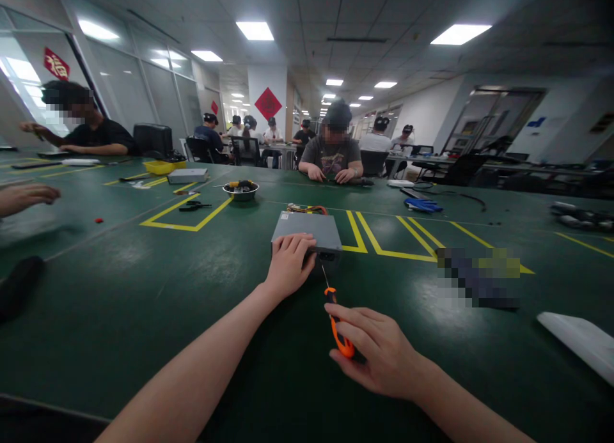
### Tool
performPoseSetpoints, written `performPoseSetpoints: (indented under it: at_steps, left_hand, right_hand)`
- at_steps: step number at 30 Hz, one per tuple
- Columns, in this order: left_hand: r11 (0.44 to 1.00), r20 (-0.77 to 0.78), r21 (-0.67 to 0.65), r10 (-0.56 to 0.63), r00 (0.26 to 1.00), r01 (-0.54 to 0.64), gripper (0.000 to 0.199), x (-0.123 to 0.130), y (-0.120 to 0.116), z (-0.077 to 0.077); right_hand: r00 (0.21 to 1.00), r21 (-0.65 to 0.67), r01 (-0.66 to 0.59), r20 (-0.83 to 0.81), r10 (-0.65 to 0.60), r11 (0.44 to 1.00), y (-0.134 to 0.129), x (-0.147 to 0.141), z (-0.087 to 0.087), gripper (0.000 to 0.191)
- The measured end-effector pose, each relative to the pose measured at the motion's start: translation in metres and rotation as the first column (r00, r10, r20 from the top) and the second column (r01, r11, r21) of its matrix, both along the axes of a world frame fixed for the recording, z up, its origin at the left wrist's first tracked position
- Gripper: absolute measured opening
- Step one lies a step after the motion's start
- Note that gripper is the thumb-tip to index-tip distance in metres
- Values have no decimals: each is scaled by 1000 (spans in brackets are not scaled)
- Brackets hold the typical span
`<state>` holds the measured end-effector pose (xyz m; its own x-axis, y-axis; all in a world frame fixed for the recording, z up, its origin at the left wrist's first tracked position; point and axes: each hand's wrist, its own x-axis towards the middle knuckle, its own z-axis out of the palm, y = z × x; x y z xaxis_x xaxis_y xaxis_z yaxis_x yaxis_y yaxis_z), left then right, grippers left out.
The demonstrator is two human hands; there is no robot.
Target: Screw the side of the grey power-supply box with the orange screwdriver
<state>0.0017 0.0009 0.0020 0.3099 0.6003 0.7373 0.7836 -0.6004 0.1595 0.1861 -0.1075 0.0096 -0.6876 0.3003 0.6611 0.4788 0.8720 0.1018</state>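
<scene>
A grey metal computer power supply unit lies on the green table, its power socket side facing me and a bundle of wires behind it. My left hand grips its near left edge, fingers over the top. In my right hand is an orange and black screwdriver, held by the handle between thumb and fingers. Its thin shaft points up at the socket side. The tip is close to the lower edge there; whether it sits in a screw I cannot make out.
Beyond the unit stands a metal bowl with tools, and black pliers lie left of it. Blue gloves and a white object are to the right. Another person's hand reaches in at left; a person sits opposite.
</scene>
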Motion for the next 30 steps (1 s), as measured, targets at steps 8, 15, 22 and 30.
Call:
performPoseSetpoints:
  at_steps: [8, 15, 22, 30]
  left_hand:
    - [1000, -7, 3, 4, 1000, -4, 18, 0, 0, 1]
    - [1000, 4, 2, 4, 1000, -4, 18, 0, 0, 0]
    - [1000, -16, 7, 3, 1000, -3, 20, -1, 0, -1]
    - [998, -76, 58, 29, 997, -25, 35, -2, 0, -2]
  right_hand:
    - [1000, -10, -7, 15, 7, 1000, 2, 1, -1, 21]
    - [1000, -35, 2, 29, -1, 999, 4, 0, -3, 24]
    - [985, -58, 23, 175, -12, 998, -2, -9, 6, 28]
    - [991, -58, 6, 131, 2, 998, 4, -12, -9, 26]
